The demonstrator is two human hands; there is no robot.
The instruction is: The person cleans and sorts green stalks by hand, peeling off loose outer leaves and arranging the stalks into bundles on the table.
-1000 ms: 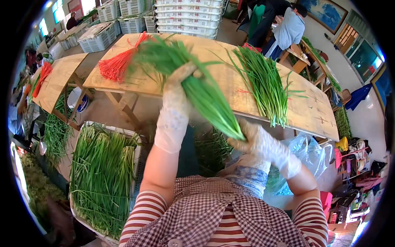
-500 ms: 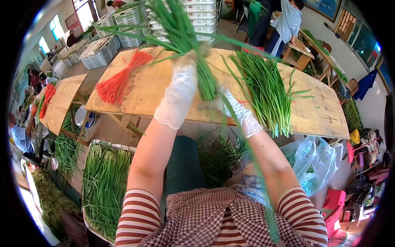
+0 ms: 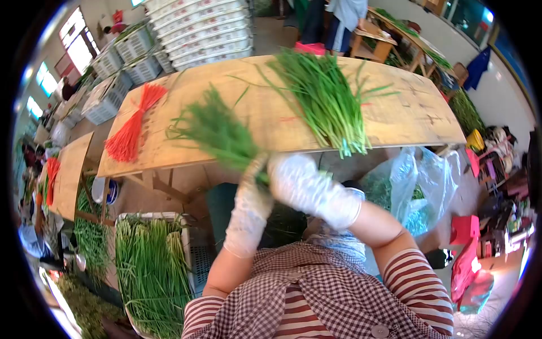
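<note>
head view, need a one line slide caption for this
Gloved left hand grips a blurred green bunch, right hand close beside it, at a wooden table bearing red strands.

Beyond the far edge of the desk (image 3: 406, 116), white crates (image 3: 203, 31) stand on the floor (image 3: 266, 42). Windows (image 3: 46, 79) glow bright at far left; off the far right corner rises a pale wall (image 3: 515, 107).

The left hand (image 3: 254, 176), gloved, is closed in a grip in front of the torso, its forearm (image 3: 228, 270) slanting up and inward. The right hand (image 3: 289, 174), also gloved, meets it from the other side, knuckles toward the camera and fingertips lost in blur. The right forearm (image 3: 383, 227) slopes inward, bare between glove and striped sleeve (image 3: 416, 288).
</note>
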